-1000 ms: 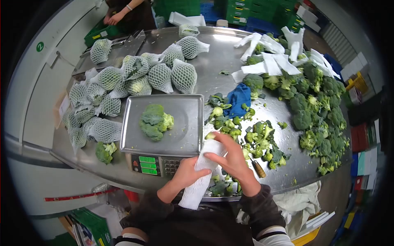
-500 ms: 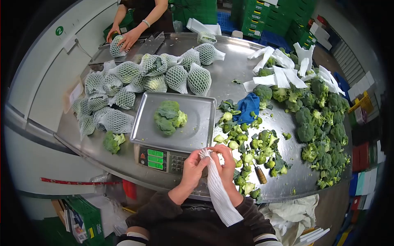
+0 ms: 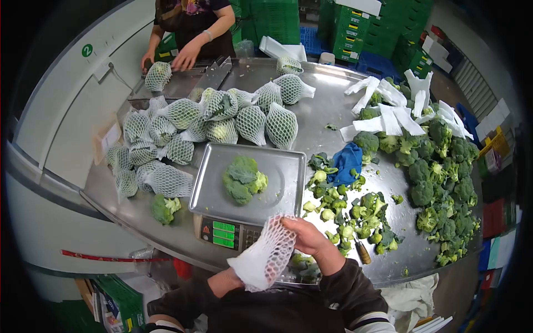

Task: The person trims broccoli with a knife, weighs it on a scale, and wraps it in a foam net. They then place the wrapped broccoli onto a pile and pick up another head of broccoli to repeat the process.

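A white foam net sleeve [image 3: 265, 252] is pulled over my left hand [image 3: 224, 282] and stretched wide. Only the wrist shows clearly; the fingers are hidden inside the mesh. My right hand [image 3: 310, 237] pinches the sleeve's upper edge, near the front of the scale. On the steel pan [image 3: 283, 191] of the digital scale [image 3: 225, 234] lies a bare broccoli head [image 3: 242, 180]. Another bare broccoli head [image 3: 165, 209] rests on the table left of the scale.
Several netted broccoli heads [image 3: 222, 132] lie behind the scale. Cut stems, a blue cloth [image 3: 346, 165] and a wooden-handled knife [image 3: 362, 252] lie to its right. Loose broccoli [image 3: 425, 186] and white sleeves [image 3: 388, 119] cover the right side. A co-worker's hands [image 3: 187, 54] are at the far left.
The gathered sleeve has been opened out and drawn over my left hand, which moved lower left. My right hand still grips its edge. The co-worker's hand has come off the netted head.
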Tool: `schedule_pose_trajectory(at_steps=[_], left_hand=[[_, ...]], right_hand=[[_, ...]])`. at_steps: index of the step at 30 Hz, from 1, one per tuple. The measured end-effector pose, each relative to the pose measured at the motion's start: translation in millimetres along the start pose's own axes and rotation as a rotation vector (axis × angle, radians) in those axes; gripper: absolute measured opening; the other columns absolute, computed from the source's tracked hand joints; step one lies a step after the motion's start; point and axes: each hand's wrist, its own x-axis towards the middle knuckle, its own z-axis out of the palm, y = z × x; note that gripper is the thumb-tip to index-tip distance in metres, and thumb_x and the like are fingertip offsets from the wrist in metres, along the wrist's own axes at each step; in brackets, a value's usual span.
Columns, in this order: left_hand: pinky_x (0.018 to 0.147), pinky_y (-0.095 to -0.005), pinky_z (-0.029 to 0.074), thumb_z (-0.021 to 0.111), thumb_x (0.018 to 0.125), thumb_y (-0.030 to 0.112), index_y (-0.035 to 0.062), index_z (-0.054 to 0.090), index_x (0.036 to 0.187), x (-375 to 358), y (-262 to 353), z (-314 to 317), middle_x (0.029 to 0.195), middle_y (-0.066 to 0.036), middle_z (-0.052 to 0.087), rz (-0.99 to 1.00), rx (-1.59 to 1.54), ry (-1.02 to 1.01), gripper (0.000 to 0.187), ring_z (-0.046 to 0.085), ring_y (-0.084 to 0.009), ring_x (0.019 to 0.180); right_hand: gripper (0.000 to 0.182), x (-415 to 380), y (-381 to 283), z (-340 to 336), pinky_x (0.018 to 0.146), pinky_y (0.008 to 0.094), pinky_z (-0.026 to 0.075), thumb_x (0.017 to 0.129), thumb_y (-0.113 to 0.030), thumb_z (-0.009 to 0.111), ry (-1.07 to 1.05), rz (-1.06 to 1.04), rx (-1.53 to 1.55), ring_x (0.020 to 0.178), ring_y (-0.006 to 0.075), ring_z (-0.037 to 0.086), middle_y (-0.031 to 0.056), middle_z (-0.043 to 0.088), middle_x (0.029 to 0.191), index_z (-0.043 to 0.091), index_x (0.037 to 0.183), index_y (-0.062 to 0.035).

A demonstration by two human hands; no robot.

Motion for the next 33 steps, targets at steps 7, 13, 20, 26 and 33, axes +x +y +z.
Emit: schedule_pose_trajectory(at_steps=[7, 13, 20, 26, 33], left_hand=[[0.038, -0.0215, 0.037, 0.055, 0.083, 0.007, 0.0008, 0.058, 0.103, 52, 87, -81, 0.069, -0.004, 0.058, 0.227, 0.166, 0.712, 0.021, 0.050, -0.0087, 0.047], [0.049, -0.0254, 0.045, 0.049, 0.088, 0.018, 0.0000, 0.054, 0.109, 91, 93, -97, 0.078, -0.006, 0.059, 0.223, -0.232, 0.618, 0.027, 0.056, -0.0123, 0.061], [0.087, -0.0356, 0.048, 0.034, 0.092, 0.042, -0.0020, 0.050, 0.114, 33, 113, -33, 0.109, -0.014, 0.058, 0.507, -0.401, 0.120, 0.052, 0.059, -0.0241, 0.097], [0.095, -0.0408, 0.042, 0.034, 0.091, 0.042, 0.0026, 0.048, 0.122, 24, 81, 14, 0.118, -0.016, 0.055, -0.122, -0.879, 0.059, 0.052, 0.055, -0.0294, 0.106], [0.100, -0.0422, 0.037, 0.035, 0.094, 0.032, 0.0051, 0.039, 0.129, 42, 40, 5, 0.128, -0.013, 0.047, 0.122, -0.911, -0.238, 0.044, 0.048, -0.0276, 0.115]], right_hand=[[0.030, 63, -41, 13, 0.073, 0.0382, 0.047, 0.078, -0.011, 0.055, 0.450, -0.587, -1.362, 0.084, 0.0369, 0.060, 0.0246, 0.060, 0.093, 0.057, 0.107, -0.0011], [0.026, 121, -29, 4, 0.079, 0.0400, 0.042, 0.078, -0.013, 0.056, 0.652, -0.744, -1.354, 0.089, 0.0367, 0.054, 0.0204, 0.056, 0.093, 0.059, 0.100, -0.0004], [0.023, 2, -38, 70, 0.059, 0.0264, 0.044, 0.085, -0.017, 0.052, 0.165, -0.397, -0.980, 0.063, 0.0164, 0.056, 0.0092, 0.060, 0.074, 0.061, 0.096, 0.0013], [0.051, -11, -15, 6, 0.088, 0.0351, 0.048, 0.093, -0.033, 0.042, -0.012, -0.090, 0.124, 0.100, 0.0242, 0.059, 0.0194, 0.056, 0.114, 0.043, 0.123, 0.0080], [0.031, -25, 40, -22, 0.072, 0.0293, 0.054, 0.092, -0.023, 0.047, 0.332, -0.164, 0.293, 0.083, 0.0174, 0.063, 0.0110, 0.064, 0.096, 0.055, 0.106, 0.0040]])
